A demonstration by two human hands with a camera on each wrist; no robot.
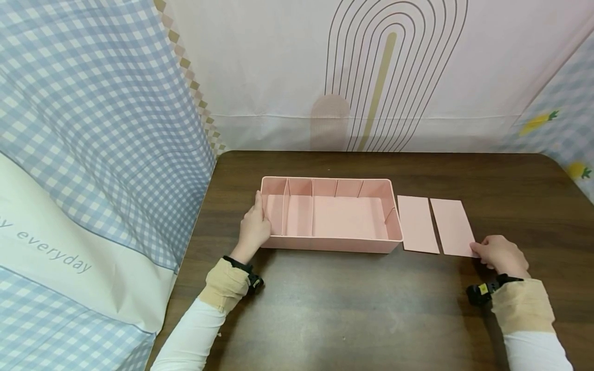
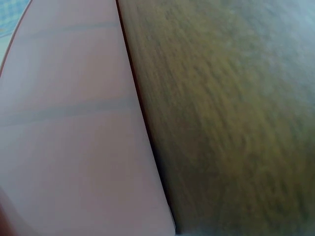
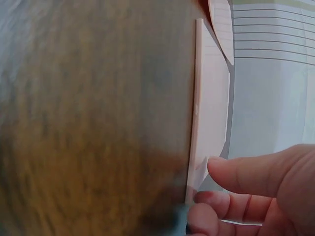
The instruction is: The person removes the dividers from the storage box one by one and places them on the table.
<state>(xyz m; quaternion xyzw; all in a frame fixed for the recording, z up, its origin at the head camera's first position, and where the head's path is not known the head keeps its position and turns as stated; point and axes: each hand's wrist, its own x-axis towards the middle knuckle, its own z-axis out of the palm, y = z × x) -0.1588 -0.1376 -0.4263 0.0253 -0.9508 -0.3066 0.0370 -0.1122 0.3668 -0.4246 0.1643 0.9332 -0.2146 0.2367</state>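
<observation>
A pink box [image 1: 334,245] with upright dividers [image 1: 313,208] in its left part lies lengthwise on the table. Against its left end rests my left hand [image 1: 253,226], index finger straight along the outer wall. The left wrist view shows the box's front wall [image 2: 74,162] up close, with the hand almost wholly hidden. To the right of the box, two flat pink panels lie side by side, a nearer panel [image 1: 418,224] and a farther panel [image 1: 452,226]. My right hand [image 1: 503,255] pinches the farther panel's front right corner, thumb on top and fingers at the edge.
The brown wooden table [image 1: 315,309] extends in front of the box and panels. Behind it hangs a pale cloth [image 1: 260,77] with arch lines. A blue checked cloth [image 1: 116,103] hangs along the left side.
</observation>
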